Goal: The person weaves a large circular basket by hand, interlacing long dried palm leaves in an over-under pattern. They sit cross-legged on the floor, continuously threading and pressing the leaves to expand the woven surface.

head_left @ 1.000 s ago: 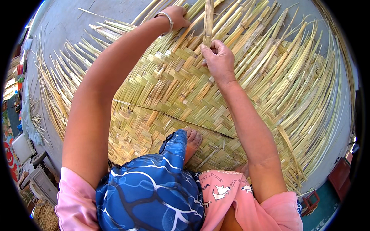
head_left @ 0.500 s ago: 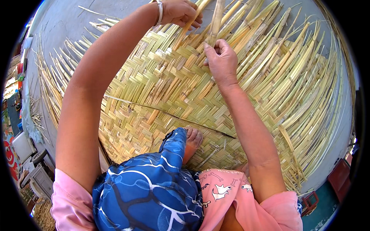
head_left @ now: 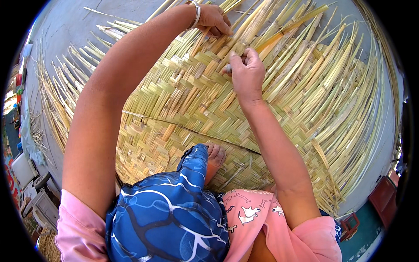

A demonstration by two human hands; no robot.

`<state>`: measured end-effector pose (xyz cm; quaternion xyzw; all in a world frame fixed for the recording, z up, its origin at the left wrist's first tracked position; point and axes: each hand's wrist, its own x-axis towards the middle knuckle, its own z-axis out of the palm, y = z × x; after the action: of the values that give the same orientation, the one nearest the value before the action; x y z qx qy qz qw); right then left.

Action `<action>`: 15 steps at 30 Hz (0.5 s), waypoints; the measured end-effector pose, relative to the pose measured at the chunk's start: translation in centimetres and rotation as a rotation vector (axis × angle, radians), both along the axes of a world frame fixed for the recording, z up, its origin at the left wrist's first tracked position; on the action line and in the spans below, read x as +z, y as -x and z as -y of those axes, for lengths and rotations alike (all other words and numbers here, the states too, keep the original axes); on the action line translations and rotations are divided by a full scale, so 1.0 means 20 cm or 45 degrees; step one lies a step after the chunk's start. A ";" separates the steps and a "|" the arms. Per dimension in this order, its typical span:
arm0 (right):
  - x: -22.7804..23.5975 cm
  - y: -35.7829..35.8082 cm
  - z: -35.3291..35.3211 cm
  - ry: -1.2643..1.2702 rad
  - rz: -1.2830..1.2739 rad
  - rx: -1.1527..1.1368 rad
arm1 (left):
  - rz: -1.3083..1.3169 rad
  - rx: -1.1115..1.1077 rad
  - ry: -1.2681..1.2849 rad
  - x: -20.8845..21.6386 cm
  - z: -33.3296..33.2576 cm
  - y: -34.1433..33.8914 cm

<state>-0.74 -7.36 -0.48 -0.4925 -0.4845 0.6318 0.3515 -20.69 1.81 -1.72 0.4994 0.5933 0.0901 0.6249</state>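
A large mat [head_left: 196, 94] of split cane strips in a slanting weave spreads under me, pale green to straw yellow. At its far edge my left hand [head_left: 213, 21], with a metal bangle on the wrist, curls its fingers down around a cane strip. My right hand [head_left: 248, 76] is closer to me and a little to the right, its thumb and forefinger pinched at the base of a broad strip [head_left: 255, 26]. The fingertips partly hide what they grip. A yellow-orange strip [head_left: 290, 27] leans to the right over the other loose ends.
Long unwoven ends [head_left: 336, 105] fan out along the far and right sides, over a grey floor [head_left: 111, 8]. One thin dark stick [head_left: 192, 129] lies across the weave. My bare foot [head_left: 216, 156] rests on the mat. A red plastic object [head_left: 384, 196] stands at the lower right.
My left hand has moved slightly right and down, and my right hand slightly left, bringing them closer together. A yellow-orange strip now leans to the right beyond my right hand.
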 end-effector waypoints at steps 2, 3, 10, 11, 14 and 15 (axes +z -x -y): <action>-0.03 0.02 -0.01 0.039 -0.005 -0.023 | 0.015 -0.028 0.007 -0.01 -0.01 0.04; -0.04 0.03 -0.03 0.057 -0.002 -0.042 | -0.003 0.000 -0.035 0.01 0.01 0.02; -0.14 0.08 -0.08 -0.181 0.368 0.198 | 0.312 0.213 -0.111 0.11 0.14 0.04; -0.18 0.08 -0.08 -0.345 0.488 0.246 | 0.314 0.218 -0.132 0.12 0.16 0.04; -0.20 0.08 -0.09 -0.464 0.609 0.319 | 0.427 0.288 -0.152 0.16 0.22 0.06; -0.20 0.08 -0.09 -0.442 0.609 0.333 | 0.494 0.319 -0.159 0.17 0.24 0.08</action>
<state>-2.33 -5.57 -4.45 -0.4934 -0.7131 0.4458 0.2222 -22.32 -3.05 1.66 0.4330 0.5127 0.2977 0.6790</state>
